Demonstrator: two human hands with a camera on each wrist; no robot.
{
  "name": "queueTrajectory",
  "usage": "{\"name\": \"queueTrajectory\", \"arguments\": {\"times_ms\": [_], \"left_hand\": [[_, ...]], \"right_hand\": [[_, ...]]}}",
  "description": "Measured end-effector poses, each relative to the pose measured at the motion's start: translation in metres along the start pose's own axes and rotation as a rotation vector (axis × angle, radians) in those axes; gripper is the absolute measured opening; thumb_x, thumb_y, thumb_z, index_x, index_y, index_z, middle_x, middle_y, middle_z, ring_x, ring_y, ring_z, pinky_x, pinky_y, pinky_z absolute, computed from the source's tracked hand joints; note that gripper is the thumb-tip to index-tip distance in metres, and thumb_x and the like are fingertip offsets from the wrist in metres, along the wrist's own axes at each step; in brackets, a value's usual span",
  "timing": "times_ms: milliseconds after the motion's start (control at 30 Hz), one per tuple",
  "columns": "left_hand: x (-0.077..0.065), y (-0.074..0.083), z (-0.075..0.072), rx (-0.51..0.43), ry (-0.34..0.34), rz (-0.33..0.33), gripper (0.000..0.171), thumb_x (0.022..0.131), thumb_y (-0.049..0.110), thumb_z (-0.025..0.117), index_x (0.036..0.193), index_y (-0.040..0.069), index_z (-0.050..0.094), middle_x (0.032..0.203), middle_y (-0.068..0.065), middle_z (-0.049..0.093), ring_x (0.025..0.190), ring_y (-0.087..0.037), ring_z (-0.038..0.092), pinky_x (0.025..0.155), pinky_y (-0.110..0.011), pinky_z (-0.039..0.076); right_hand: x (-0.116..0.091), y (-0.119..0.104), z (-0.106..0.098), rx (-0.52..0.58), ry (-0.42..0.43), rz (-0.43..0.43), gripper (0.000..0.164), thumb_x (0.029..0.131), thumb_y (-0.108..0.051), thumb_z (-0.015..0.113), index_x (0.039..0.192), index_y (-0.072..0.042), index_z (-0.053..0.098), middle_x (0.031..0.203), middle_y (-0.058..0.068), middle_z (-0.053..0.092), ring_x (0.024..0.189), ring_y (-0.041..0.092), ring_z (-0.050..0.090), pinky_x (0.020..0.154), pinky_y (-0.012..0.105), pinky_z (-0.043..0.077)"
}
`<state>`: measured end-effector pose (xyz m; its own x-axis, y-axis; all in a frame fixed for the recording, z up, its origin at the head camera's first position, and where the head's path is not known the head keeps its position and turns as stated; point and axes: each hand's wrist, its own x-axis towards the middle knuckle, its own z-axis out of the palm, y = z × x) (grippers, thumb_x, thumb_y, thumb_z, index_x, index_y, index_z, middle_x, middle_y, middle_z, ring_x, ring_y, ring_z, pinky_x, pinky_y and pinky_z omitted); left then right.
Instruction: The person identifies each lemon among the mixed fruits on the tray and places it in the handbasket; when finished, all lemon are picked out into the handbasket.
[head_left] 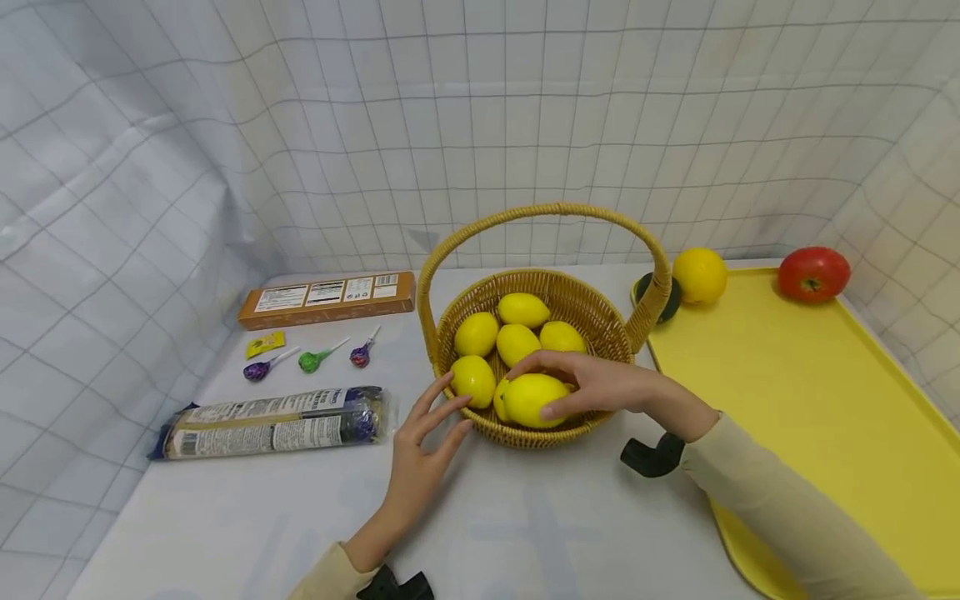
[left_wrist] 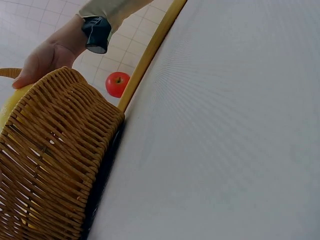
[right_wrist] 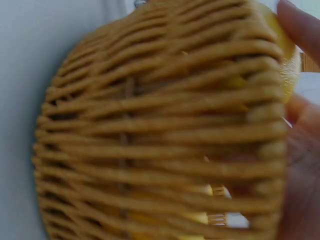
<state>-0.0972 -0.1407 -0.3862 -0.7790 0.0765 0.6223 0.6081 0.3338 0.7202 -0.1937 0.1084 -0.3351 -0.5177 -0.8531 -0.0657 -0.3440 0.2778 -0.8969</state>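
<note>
A wicker basket (head_left: 600,312) with a tall arched handle holds several yellow lemons (head_left: 522,310). At its near side my right hand (head_left: 600,383) grips one lemon (head_left: 535,401) between thumb and fingers, over the near rim. Another lemon behind it is partly hidden. My left hand (head_left: 422,454) is at the near left rim, fingers spread and fairly straight, fingertips beside or against the leftmost lemon (head_left: 473,381). In the left wrist view the woven side (left_wrist: 60,145) blocks most of the lemons. The right wrist view is filled by the basket wall (right_wrist: 165,125).
On the right lies a yellow tray (head_left: 780,383) with a red tomato-like fruit (head_left: 813,274). An orange-yellow fruit (head_left: 700,276) and a dark green one (head_left: 666,298) sit behind the basket's right. Leftward are a brown box (head_left: 330,300), several lollipops (head_left: 312,360) and a long packet (head_left: 270,422).
</note>
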Motion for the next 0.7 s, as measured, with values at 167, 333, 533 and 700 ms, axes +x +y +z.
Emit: {"name": "queueTrajectory", "arguments": {"times_ms": [167, 333, 533, 700], "left_hand": [[0.001, 0.002, -0.002, 0.018, 0.000, -0.006, 0.031, 0.077, -0.016, 0.067, 0.107, -0.010, 0.065, 0.130, -0.029, 0.047, 0.124, -0.041, 0.040, 0.097, -0.054, 0.034], [0.002, 0.003, -0.005, 0.045, 0.015, 0.008, 0.032, 0.076, -0.017, 0.067, 0.107, -0.010, 0.065, 0.129, -0.030, 0.047, 0.122, -0.044, 0.040, 0.100, -0.045, 0.034], [-0.002, 0.002, -0.005, 0.039, 0.022, 0.012, 0.032, 0.075, -0.017, 0.067, 0.107, -0.010, 0.065, 0.129, -0.031, 0.047, 0.121, -0.045, 0.040, 0.099, -0.048, 0.035], [-0.002, 0.002, -0.004, 0.034, 0.026, 0.012, 0.032, 0.075, -0.018, 0.067, 0.106, -0.011, 0.065, 0.128, -0.031, 0.047, 0.121, -0.046, 0.040, 0.102, -0.040, 0.034]], "right_hand": [[-0.007, 0.003, -0.006, -0.043, -0.029, -0.003, 0.037, 0.091, -0.018, 0.063, 0.127, -0.011, 0.055, 0.128, 0.001, 0.051, 0.119, 0.019, 0.044, 0.101, 0.040, 0.035], [-0.005, 0.009, -0.007, -0.172, 0.022, -0.022, 0.026, 0.092, -0.009, 0.061, 0.118, -0.007, 0.064, 0.118, 0.000, 0.060, 0.113, 0.017, 0.051, 0.096, 0.036, 0.041], [-0.002, 0.012, 0.002, -0.298, 0.112, -0.015, 0.022, 0.089, -0.010, 0.065, 0.111, -0.009, 0.067, 0.109, -0.003, 0.063, 0.104, 0.015, 0.055, 0.090, 0.034, 0.045], [-0.017, 0.014, 0.000, -0.153, 0.226, -0.025, 0.027, 0.092, -0.015, 0.062, 0.116, -0.003, 0.063, 0.113, 0.007, 0.062, 0.107, 0.023, 0.055, 0.088, 0.036, 0.047]]}}
